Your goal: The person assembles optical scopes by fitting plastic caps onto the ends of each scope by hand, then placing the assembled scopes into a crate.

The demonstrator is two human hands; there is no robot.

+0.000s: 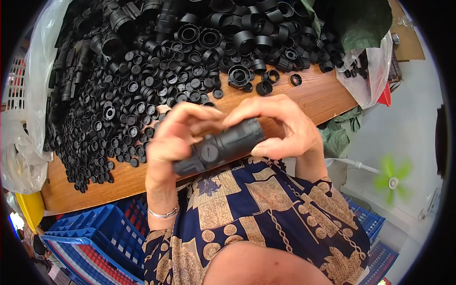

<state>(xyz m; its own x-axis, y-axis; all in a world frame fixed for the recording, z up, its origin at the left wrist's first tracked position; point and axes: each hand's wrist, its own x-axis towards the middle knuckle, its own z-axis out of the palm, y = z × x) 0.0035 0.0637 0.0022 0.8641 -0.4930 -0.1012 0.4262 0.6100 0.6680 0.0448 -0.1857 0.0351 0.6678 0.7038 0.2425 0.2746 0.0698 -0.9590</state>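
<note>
One tube | right hand grips 2 o'clock end | left hand at 8 o'clock, grip unclear | step: apparently handling it | next: needs steady hold

The tube is matte black, as are the small caps and wider rings. The table is orange-brown with wood grain. The shirt is navy, printed with tan patches, discs and pale chains. The bracelet is silver, the crate blue, the cloth dull green, the fan bright lime with a whitish hub.
</note>
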